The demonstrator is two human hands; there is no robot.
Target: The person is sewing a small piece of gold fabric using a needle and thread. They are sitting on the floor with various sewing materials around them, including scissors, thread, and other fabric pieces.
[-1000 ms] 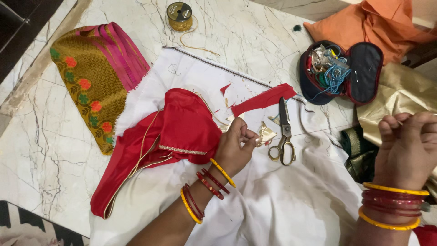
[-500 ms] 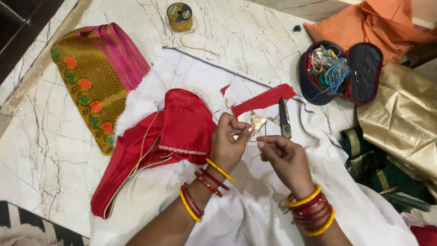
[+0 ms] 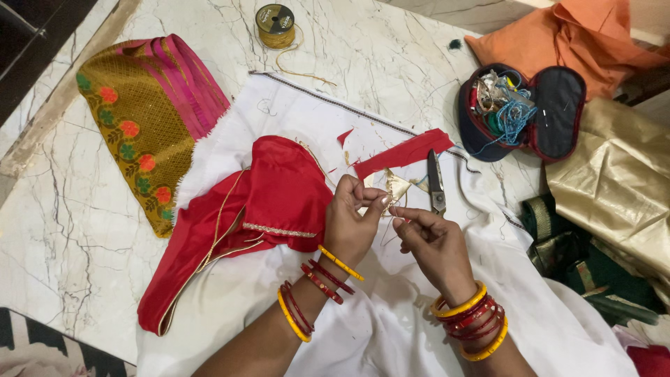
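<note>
Fingers (image 3: 363, 192) of the left hand (image 3: 351, 222) are pinching a small gold fabric piece (image 3: 396, 186) at the edge of the red garment (image 3: 269, 199), while the right hand (image 3: 433, 244) is closing thumb and forefinger on something too fine to make out, seemingly a needle or thread, just beside it. Both hands are working over a white cloth (image 3: 391, 314) spread on the marble floor (image 3: 63, 209). An open dark pouch (image 3: 551, 112) is lying well apart at upper right, holding tangled blue and green threads and bits of trim. Scissors (image 3: 436, 183) are lying just beyond the right hand, partly hidden by it, beside a red strip (image 3: 405, 152). A gold thread spool (image 3: 274, 22) and a folded mustard-and-pink fabric (image 3: 139, 119) are sitting farther off.
</note>
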